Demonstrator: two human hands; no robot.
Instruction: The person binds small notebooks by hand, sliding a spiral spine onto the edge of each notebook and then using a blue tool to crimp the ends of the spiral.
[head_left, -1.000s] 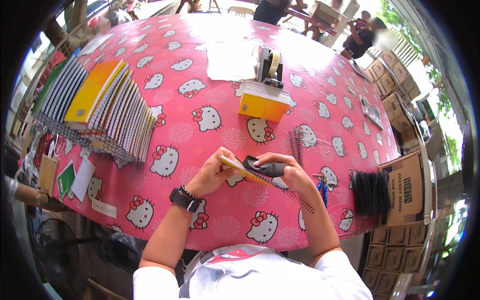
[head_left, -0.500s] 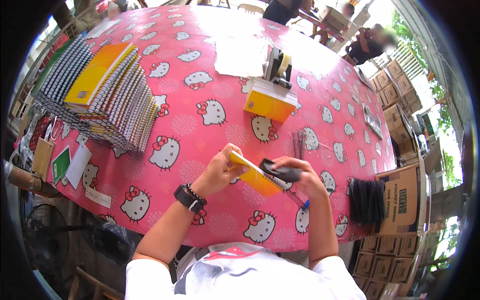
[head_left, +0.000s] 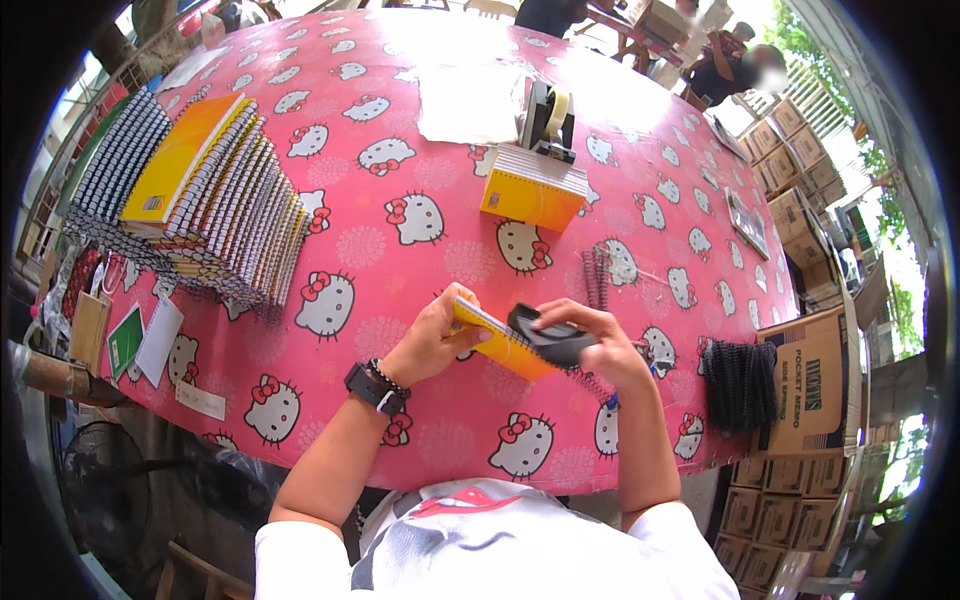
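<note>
My left hand [head_left: 432, 345] pinches the upper left end of a small yellow-orange notebook [head_left: 508, 352], tilted above the table. In my right hand [head_left: 610, 350] is a black rounded handheld tool [head_left: 555, 338], whose exact kind I cannot make out. It lies against the notebook's upper edge, where a row of binding holes or coil shows. A thin dark spiral coil [head_left: 592, 385] trails from the notebook's lower right end under my right hand. Something small and blue [head_left: 612, 400] shows beside my right wrist.
Stacked spiral notebooks [head_left: 240, 215] stand at the left. Ahead, a black tape dispenser [head_left: 548, 125] is behind a block of yellow pads [head_left: 535, 195]. Loose coils [head_left: 596, 278] lie right of centre. A bundle of black coils [head_left: 740, 385] sits beside a carton [head_left: 812, 380]. People are in the background.
The black tool has shifted slightly left along the notebook's edge, with my right hand. My left hand keeps its grip on the notebook. The whole view has shifted a little.
</note>
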